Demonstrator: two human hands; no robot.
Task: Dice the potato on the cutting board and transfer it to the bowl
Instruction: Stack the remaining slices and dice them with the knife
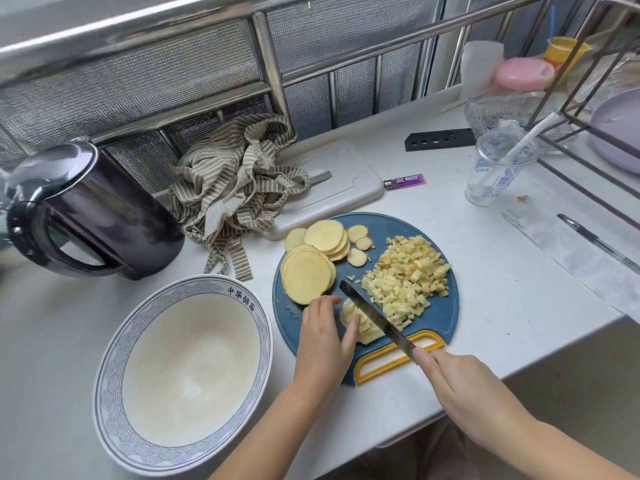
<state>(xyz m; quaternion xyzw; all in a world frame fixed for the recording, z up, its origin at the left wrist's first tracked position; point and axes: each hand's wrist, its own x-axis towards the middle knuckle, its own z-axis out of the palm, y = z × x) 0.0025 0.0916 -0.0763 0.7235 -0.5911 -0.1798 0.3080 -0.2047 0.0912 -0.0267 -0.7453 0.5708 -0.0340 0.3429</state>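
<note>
A round blue cutting board (440, 317) with a yellow handle lies on the white counter. Stacked round potato slices (311, 268) fill its left side, and a heap of diced potato (408, 275) sits on its right. My left hand (323, 336) presses down on a small stack of potato strips (360, 323) at the board's near edge. My right hand (460, 386) grips the handle of a knife (374, 317), whose blade lies across those strips. A large white bowl (114, 344) with a blue patterned rim stands to the left of the board and holds nothing.
A dark kettle (86, 216) stands at the far left, with a striped cloth (235, 188) and a white board (346, 188) behind the blue board. A purple lighter (403, 181), a plastic cup (498, 168) and a pen (595, 240) lie to the right. The counter edge drops off at the lower right.
</note>
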